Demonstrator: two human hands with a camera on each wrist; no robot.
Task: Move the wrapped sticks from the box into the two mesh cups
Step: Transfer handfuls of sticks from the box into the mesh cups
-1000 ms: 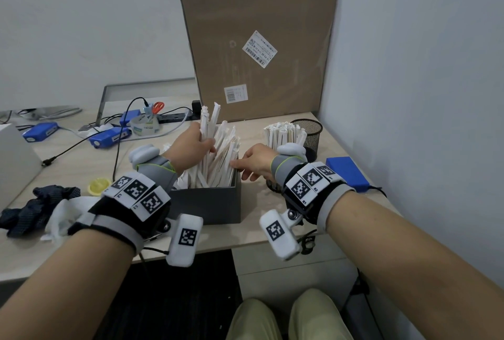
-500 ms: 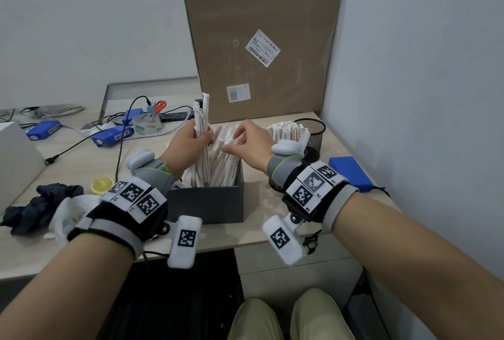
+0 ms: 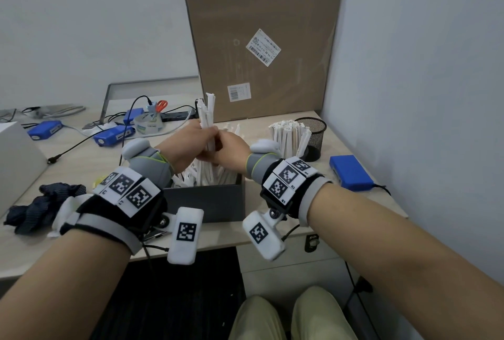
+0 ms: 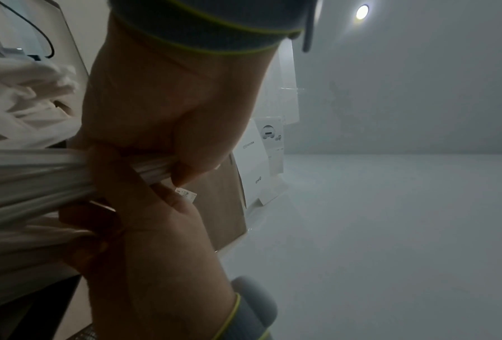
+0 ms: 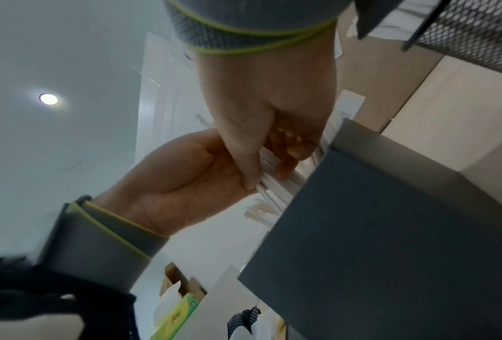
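Note:
A dark grey box (image 3: pixel 207 203) near the desk's front edge holds many white wrapped sticks (image 3: pixel 215 176). Above it, my left hand (image 3: pixel 188 140) grips an upright bundle of wrapped sticks (image 3: pixel 207 113). My right hand (image 3: pixel 231 145) meets it from the right and pinches the same bundle lower down. In the right wrist view my right hand's thumb and fingers (image 5: pixel 284 170) close on the sticks (image 5: pixel 270 184) beside the box wall (image 5: pixel 389 230). One mesh cup, mostly hidden, stands packed with sticks (image 3: pixel 289 135). A black mesh cup (image 3: pixel 313 129) stands behind it.
A tall cardboard box (image 3: pixel 261 39) leans on the wall behind. A blue case (image 3: pixel 350 171) lies right of the cups, near the side wall. Blue devices (image 3: pixel 111 136), cables, a tape roll (image 3: pixel 148 124) and a dark cloth (image 3: pixel 43 206) lie on the left.
My left hand has lifted a bundle of sticks up out of the box. My right hand has left the box's right rim and moved left to take hold of the bundle.

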